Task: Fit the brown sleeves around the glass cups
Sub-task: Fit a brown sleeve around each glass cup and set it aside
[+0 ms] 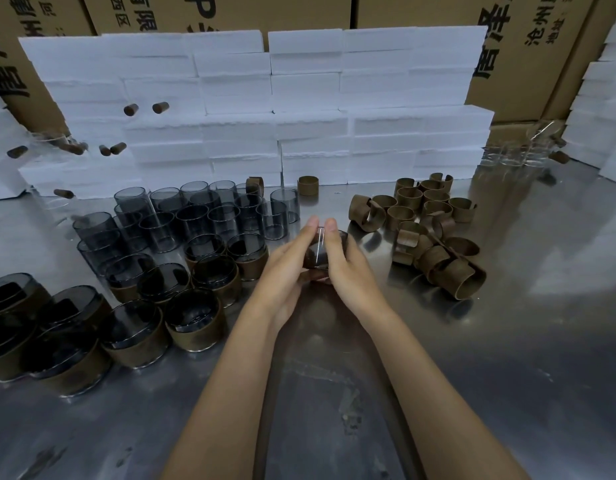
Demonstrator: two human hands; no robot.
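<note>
Both hands clasp one dark glass cup [318,253] over the middle of the steel table. My left hand [287,266] wraps its left side, my right hand [346,268] its right side, fingertips meeting on top. Whether a sleeve is on this cup is hidden by my fingers. Several bare smoky glass cups [209,216] stand at the back left. Cups with brown sleeves [195,318] cluster at the near left. A loose pile of brown sleeves [424,230] lies to the right of my hands.
A wall of white foam blocks [265,109] runs along the back of the steel table [507,341], with cardboard boxes [528,46] behind. One single sleeve [308,185] stands by the foam. Clear glasses [517,154] sit at the far right.
</note>
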